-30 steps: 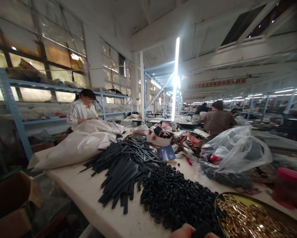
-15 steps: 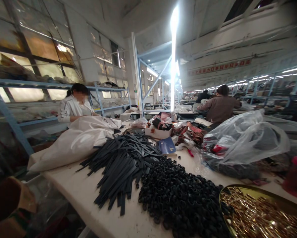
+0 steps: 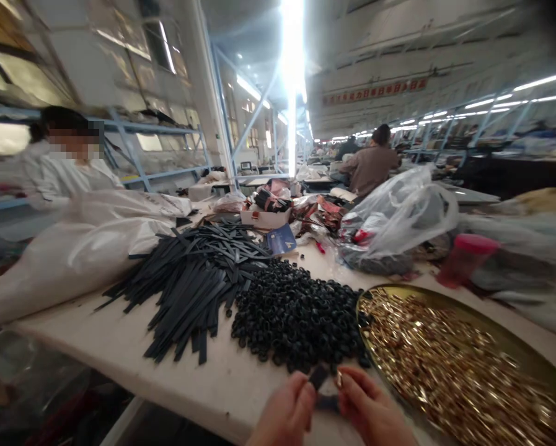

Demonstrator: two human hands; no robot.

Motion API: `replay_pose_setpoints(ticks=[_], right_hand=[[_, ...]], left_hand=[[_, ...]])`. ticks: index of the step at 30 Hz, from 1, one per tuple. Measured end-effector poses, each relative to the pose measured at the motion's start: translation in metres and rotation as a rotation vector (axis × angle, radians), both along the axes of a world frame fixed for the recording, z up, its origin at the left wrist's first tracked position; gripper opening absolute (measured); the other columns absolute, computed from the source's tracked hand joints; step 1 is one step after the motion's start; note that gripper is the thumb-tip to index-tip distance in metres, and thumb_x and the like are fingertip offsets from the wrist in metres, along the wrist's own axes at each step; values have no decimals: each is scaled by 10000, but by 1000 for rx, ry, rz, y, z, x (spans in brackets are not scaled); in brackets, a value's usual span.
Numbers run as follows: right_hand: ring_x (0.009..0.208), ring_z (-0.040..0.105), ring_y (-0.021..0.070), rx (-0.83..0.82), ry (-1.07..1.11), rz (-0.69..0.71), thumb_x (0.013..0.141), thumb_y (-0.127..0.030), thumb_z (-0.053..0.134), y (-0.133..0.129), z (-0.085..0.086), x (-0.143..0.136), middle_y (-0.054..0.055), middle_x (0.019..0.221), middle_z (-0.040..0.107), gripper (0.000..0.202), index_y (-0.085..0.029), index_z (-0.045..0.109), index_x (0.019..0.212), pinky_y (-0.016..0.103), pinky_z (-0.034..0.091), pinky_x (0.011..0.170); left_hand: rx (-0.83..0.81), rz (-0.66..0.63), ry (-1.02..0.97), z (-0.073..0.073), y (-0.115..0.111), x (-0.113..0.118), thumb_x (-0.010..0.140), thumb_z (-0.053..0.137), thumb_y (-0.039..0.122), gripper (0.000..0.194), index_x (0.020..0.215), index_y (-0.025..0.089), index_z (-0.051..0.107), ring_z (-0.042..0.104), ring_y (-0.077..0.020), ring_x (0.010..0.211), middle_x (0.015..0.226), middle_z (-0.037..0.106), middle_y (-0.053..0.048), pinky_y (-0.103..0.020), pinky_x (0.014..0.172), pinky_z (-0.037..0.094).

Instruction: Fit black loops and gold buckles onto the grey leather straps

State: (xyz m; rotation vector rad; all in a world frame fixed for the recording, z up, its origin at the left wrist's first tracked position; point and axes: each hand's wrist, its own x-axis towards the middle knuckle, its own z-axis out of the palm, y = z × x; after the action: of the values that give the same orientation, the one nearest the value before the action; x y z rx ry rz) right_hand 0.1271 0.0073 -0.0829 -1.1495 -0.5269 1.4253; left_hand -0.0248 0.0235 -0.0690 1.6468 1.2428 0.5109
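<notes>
Both my hands are at the bottom edge, close together over the table. My left hand (image 3: 284,414) pinches a short dark strap piece (image 3: 318,376) between its fingertips. My right hand (image 3: 369,412) holds a small gold metal piece (image 3: 339,378) against that strap. Just beyond my fingers lies a heap of small black loops (image 3: 296,316). To the right stands a round gold tray (image 3: 505,337) filled with gold metal pieces. A pile of long dark straps (image 3: 194,279) spreads out to the left of the loops.
A big white bag (image 3: 73,248) lies at the table's left, with a person in white behind it. Clear plastic bags (image 3: 398,217), a red-lidded jar (image 3: 463,257) and a small box (image 3: 263,217) crowd the back. Another person sits farther off.
The view has dropped and swung right. My hands, out of sight half a second ago, are now in view at the bottom holding the strap piece and the gold piece.
</notes>
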Motion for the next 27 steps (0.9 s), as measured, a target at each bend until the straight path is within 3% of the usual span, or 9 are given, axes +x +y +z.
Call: replay_pose_setpoints(ticks=[3, 6, 8, 12, 14, 17, 23, 27], right_hand=[[495, 505, 62, -60, 255, -44, 516, -297, 788, -6, 7, -9, -29, 635, 574, 341, -179, 632, 795, 168, 452, 470], [459, 457, 31, -83, 341, -47, 521, -285, 789, -17, 7, -21, -37, 630, 554, 319, -165, 633, 773, 143, 419, 440], [471, 457, 38, -55, 294, -42, 556, -322, 767, -29, 7, -26, -39, 617, 547, 303, -164, 628, 775, 155, 419, 456], [516, 468, 71, 122, -64, -53, 645, -384, 693, -50, 6, -30, -42, 572, 542, 282, -163, 621, 804, 188, 411, 509], [532, 468, 79, 149, -175, 5, 651, -400, 681, -58, 6, -29, -37, 584, 550, 290, -153, 622, 792, 198, 400, 518], [526, 449, 81, 132, -204, 113, 659, -418, 665, -66, 5, -28, -29, 583, 545, 296, -135, 616, 730, 204, 371, 502], [521, 420, 75, 126, -118, -45, 688, -405, 646, -72, -1, -32, -47, 580, 513, 263, -157, 560, 706, 200, 361, 526], [544, 438, 89, 144, -158, -21, 705, -408, 627, -77, -7, -39, -44, 608, 513, 257, -169, 539, 740, 207, 369, 530]], left_hand=[[41, -69, 39, 11, -10, -5, 868, 315, 379, 305, 768, 168, 511, 432, -116, 548, 561, 431, 38, -222, 529, 309], [104, -135, 63, 19, -21, -8, 865, 337, 348, 278, 732, 177, 511, 461, -130, 619, 639, 495, 19, -222, 582, 319], [135, -128, 48, 22, -29, -8, 869, 335, 329, 266, 742, 177, 513, 485, -142, 665, 695, 535, 4, -228, 623, 332], [133, -137, -16, 24, -45, -4, 860, 344, 252, 202, 842, 169, 528, 514, -159, 752, 820, 591, -27, -238, 694, 354], [115, -183, -23, 24, -52, -4, 858, 346, 247, 205, 846, 164, 533, 515, -163, 759, 845, 599, -38, -241, 698, 360], [84, -217, -7, 25, -58, -5, 860, 346, 270, 219, 795, 160, 524, 504, -159, 721, 810, 592, -38, -237, 660, 360], [22, -166, 48, 27, -65, -13, 842, 382, 280, 184, 751, 162, 490, 469, -142, 635, 661, 536, 3, -233, 595, 334], [-22, -121, -84, 21, -67, -14, 846, 399, 320, 184, 833, 157, 484, 467, -127, 632, 670, 520, 18, -224, 603, 353]])
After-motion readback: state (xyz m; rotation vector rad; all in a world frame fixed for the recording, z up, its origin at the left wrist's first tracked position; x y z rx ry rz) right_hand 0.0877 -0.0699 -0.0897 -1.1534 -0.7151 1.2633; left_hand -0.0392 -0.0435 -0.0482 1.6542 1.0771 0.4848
